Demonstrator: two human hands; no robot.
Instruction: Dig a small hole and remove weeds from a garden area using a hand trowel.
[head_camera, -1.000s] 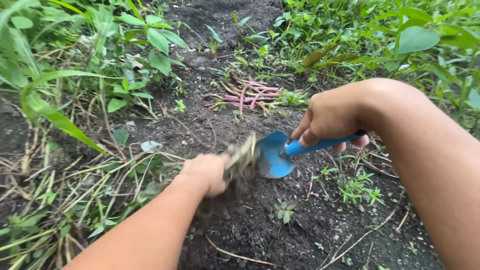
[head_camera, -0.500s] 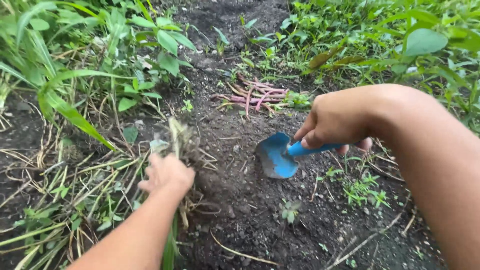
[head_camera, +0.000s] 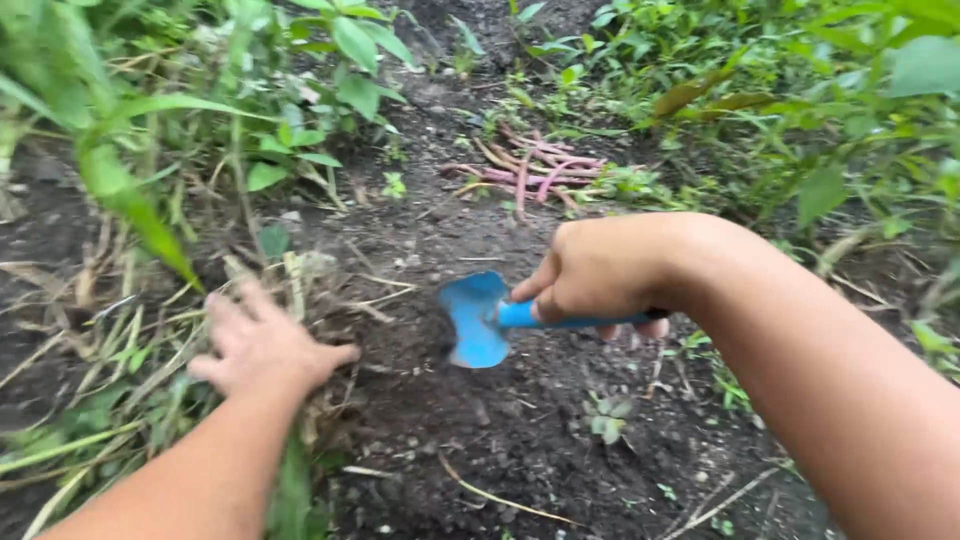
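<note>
the blue trowel (head_camera: 480, 320) is in the middle of the view, with its blade low against the dark soil (head_camera: 520, 430) and its edge touching the ground, at the side of a small dug place. the blade points to the left and the blue handle goes to the right, into the right hand (head_camera: 600, 270). the right hand is closed as a fist around the handle, the fingers wrapped under it and the thumb on top, so the grip is tight on the trowel. the left hand (head_camera: 262, 345) is to the left of the blade, apart from it, with the fingers spread and holding nothing; it lies flat over the dry grass stalks (head_camera: 120, 340) and loose pulled weeds at the border of the soil, and it looks a little blurred. i cannot tell if the palm really presses on the stalks or is only just above them. a small green seedling (head_camera: 608, 415) stands in the soil below the right hand, near the trowel but not touching it. farther up, well apart from both hands, a bundle of pink-purple stems (head_camera: 535, 170) lies on the ground. green leafy plants (head_camera: 330, 70) grow on the left and at the right side.
</note>
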